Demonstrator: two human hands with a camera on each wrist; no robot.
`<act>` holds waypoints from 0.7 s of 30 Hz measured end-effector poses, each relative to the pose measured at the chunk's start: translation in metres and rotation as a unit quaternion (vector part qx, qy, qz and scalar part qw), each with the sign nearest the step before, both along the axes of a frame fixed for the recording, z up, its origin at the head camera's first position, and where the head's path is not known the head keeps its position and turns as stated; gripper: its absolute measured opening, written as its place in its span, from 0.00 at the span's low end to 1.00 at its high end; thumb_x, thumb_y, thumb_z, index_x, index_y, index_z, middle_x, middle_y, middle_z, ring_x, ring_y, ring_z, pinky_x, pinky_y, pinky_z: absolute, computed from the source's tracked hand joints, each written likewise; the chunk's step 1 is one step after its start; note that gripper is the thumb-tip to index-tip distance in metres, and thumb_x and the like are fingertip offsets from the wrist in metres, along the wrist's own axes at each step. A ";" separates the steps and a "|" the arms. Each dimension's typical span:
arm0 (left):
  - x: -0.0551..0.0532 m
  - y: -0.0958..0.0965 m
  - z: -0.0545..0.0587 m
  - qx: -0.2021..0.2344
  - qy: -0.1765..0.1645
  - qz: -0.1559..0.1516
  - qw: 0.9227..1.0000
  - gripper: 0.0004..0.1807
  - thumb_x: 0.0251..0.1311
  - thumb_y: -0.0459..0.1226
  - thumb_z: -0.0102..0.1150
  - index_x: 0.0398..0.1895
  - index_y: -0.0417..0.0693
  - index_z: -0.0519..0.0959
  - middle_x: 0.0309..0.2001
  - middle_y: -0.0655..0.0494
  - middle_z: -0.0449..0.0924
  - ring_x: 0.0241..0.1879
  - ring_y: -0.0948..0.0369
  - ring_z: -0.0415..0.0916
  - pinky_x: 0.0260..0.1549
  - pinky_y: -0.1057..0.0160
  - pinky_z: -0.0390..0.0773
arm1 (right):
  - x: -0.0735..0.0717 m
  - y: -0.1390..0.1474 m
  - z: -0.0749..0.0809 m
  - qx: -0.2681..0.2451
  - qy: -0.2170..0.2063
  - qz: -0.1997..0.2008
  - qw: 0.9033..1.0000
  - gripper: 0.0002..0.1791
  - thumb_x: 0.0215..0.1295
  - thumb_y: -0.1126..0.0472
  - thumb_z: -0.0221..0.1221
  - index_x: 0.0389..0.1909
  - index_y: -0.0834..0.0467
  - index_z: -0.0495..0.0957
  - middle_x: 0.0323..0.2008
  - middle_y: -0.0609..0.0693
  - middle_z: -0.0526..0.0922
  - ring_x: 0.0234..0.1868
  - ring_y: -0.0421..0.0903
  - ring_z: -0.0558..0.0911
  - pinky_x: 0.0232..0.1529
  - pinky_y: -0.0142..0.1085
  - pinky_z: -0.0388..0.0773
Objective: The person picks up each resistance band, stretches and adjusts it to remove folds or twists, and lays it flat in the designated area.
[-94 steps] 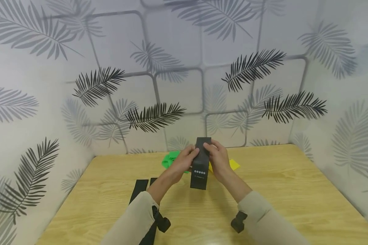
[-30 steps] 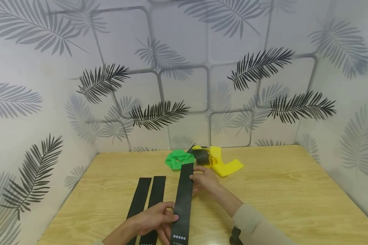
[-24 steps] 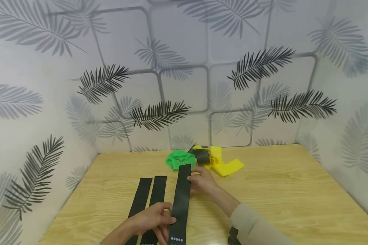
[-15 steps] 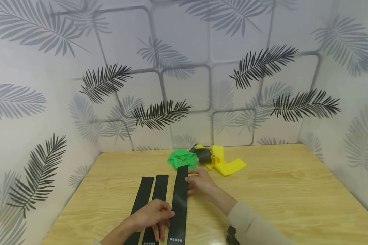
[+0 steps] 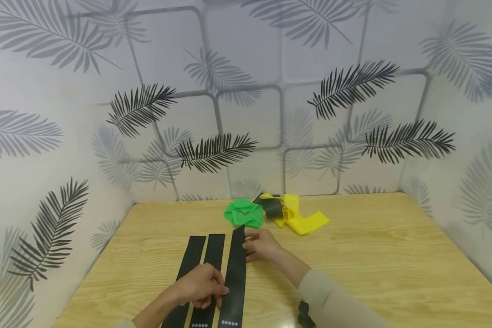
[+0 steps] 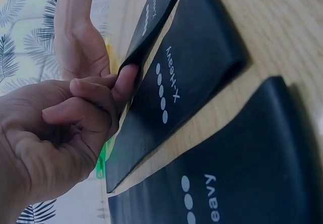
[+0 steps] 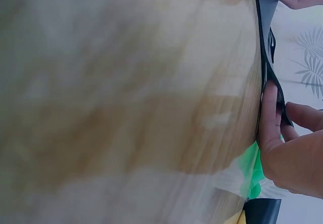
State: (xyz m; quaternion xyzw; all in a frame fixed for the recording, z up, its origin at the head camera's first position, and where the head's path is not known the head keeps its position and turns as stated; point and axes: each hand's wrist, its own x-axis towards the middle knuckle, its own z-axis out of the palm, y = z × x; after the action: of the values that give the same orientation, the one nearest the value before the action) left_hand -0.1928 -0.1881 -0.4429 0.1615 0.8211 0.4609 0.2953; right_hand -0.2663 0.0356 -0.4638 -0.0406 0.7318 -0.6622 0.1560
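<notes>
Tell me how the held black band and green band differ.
Shape: the held black band stretches as a long strip, while the green band lies bunched in a loose ring. Handling: the left hand and right hand hold the black band; neither holds the green band. Colour: the black band is dark with white dots, the green band bright green. Both look thin and flexible.

Head view high, wrist views close
</notes>
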 end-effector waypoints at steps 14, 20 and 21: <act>-0.005 -0.004 0.003 0.005 -0.016 -0.009 1.000 0.11 0.69 0.31 0.62 0.29 0.39 0.89 0.21 0.48 0.86 0.09 0.70 0.70 0.09 0.74 0.64 | 0.001 0.000 0.004 -0.002 -0.010 0.005 1.000 0.26 0.68 0.76 0.59 0.66 0.78 0.70 0.50 0.70 0.83 0.42 0.62 0.88 0.40 0.47 0.89; -0.004 -0.001 0.006 0.009 0.003 0.001 1.000 0.09 0.66 0.29 0.64 0.28 0.34 0.88 0.22 0.40 0.86 0.07 0.69 0.69 0.08 0.74 0.66 | 0.000 0.002 0.005 0.009 -0.013 0.005 1.000 0.23 0.68 0.77 0.59 0.63 0.78 0.73 0.46 0.69 0.84 0.37 0.57 0.89 0.39 0.46 0.89; -0.004 0.000 0.006 0.005 0.004 0.002 1.000 0.09 0.66 0.29 0.65 0.28 0.34 0.88 0.22 0.40 0.86 0.07 0.69 0.69 0.08 0.73 0.66 | 0.000 0.002 0.005 0.013 -0.013 0.007 1.000 0.22 0.68 0.77 0.59 0.62 0.78 0.73 0.46 0.68 0.84 0.37 0.57 0.89 0.39 0.45 0.89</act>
State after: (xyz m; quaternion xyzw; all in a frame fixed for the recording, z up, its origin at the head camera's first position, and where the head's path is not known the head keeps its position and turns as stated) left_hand -0.1964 -0.1886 -0.4373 0.1635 0.8202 0.4649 0.2905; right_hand -0.2662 0.0373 -0.4585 -0.0351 0.7377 -0.6523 0.1706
